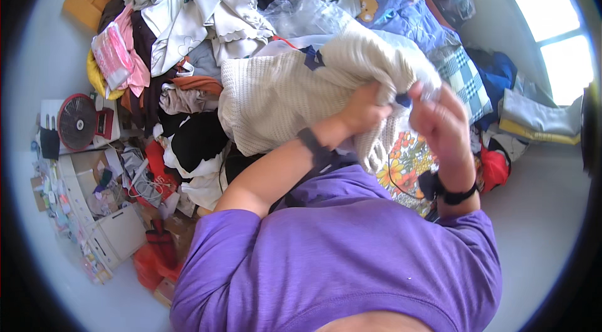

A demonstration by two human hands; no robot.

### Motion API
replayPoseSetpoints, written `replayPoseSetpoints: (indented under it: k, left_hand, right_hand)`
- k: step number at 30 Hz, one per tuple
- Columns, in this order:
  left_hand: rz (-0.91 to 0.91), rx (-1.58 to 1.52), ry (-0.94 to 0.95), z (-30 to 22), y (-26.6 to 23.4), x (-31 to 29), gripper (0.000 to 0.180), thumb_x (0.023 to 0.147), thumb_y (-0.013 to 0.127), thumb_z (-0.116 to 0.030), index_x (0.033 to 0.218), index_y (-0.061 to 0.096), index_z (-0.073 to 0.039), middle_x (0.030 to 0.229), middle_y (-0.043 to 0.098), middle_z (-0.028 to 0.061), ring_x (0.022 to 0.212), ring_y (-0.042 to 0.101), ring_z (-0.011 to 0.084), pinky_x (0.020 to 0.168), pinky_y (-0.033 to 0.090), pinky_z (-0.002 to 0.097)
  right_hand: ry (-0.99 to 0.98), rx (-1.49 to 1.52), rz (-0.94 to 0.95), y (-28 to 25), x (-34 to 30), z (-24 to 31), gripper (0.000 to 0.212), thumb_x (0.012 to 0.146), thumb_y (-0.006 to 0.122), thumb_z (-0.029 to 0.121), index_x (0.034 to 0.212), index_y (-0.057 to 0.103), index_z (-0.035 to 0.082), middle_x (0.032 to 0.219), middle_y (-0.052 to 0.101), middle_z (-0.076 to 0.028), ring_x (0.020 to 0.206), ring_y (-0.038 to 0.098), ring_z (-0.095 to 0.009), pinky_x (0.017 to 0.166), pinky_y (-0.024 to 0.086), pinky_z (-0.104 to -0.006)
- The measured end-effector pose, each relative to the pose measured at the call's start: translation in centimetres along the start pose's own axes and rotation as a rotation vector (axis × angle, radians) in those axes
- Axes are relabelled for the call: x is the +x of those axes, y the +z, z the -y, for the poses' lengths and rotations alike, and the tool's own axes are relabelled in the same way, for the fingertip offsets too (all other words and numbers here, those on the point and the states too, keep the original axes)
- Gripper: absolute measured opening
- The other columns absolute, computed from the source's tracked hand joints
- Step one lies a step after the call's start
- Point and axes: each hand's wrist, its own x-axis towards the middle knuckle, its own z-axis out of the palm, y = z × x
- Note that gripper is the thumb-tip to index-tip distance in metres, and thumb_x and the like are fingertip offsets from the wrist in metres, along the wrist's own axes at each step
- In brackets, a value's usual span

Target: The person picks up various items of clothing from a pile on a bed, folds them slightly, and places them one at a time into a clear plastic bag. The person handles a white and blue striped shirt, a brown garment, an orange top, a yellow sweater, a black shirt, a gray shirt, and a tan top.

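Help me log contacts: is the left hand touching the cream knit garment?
Touching: the head view shows the left hand curled onto the cream knit garment, no gap between them.

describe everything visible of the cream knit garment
The cream knit garment looks ribbed, with a dark blue detail near its upper edge. Before the person, its left part lies flatter; the right is bunched and partly blurred. The left hand grips its folds; the right hand is at its right end, its hold blurred.
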Motion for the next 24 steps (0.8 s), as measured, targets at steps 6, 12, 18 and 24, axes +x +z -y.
replayPoseSetpoints:
  k: [6, 12, 18, 24]
  left_hand:
    - [0.560, 0.451, -0.108, 8.7, 0.1, 0.3, 0.048, 0.081, 0.051, -0.032, 0.120, 0.047, -0.004, 0.126, 0.045, 0.0130, 0.123, 0.033, 0.0220, 0.099, 0.028, 0.0288]
    - [0.328, -0.147, -0.405, 1.7, -8.6, 5.8, 0.014, 0.072, 0.055, -0.011, 0.076, 0.064, -0.001, 0.066, 0.061, 0.0121, 0.060, 0.060, 0.0186, 0.058, 0.047, 0.0283]
    - [0.247, 1.106, -0.353, 9.4, -19.0, 2.9, 0.017, 0.076, 0.052, -0.008, 0.091, 0.060, -0.003, 0.088, 0.060, 0.0201, 0.085, 0.059, 0.0318, 0.077, 0.046, 0.0381]
    - [0.634, 0.990, -0.859, 1.7, -23.0, 7.8, 0.019, 0.070, 0.051, -0.008, 0.084, 0.063, -0.002, 0.067, 0.061, 0.0167, 0.057, 0.060, 0.0257, 0.053, 0.048, 0.0350]
  right_hand:
    - [0.017, 0.129, 0.088, -0.2, -0.7, -0.9, 0.022, 0.081, 0.051, 0.009, 0.098, 0.049, -0.004, 0.059, 0.044, 0.002, 0.045, 0.034, -0.004, 0.042, 0.024, -0.0195]
    - [-0.003, 0.292, -0.083, -1.9, 0.4, -1.6, 0.017, 0.078, 0.052, 0.005, 0.092, 0.049, -0.004, 0.053, 0.040, 0.000, 0.041, 0.032, -0.006, 0.041, 0.024, -0.0208]
    - [0.031, 0.239, -0.039, -0.9, 1.0, -1.2, 0.017, 0.076, 0.056, 0.005, 0.089, 0.050, -0.005, 0.055, 0.045, -0.002, 0.043, 0.037, -0.008, 0.042, 0.027, -0.0214]
    - [0.033, 0.216, -0.117, -1.0, 0.7, -1.5, 0.013, 0.076, 0.054, 0.004, 0.087, 0.051, -0.003, 0.054, 0.044, -0.002, 0.043, 0.036, -0.007, 0.042, 0.027, -0.0207]
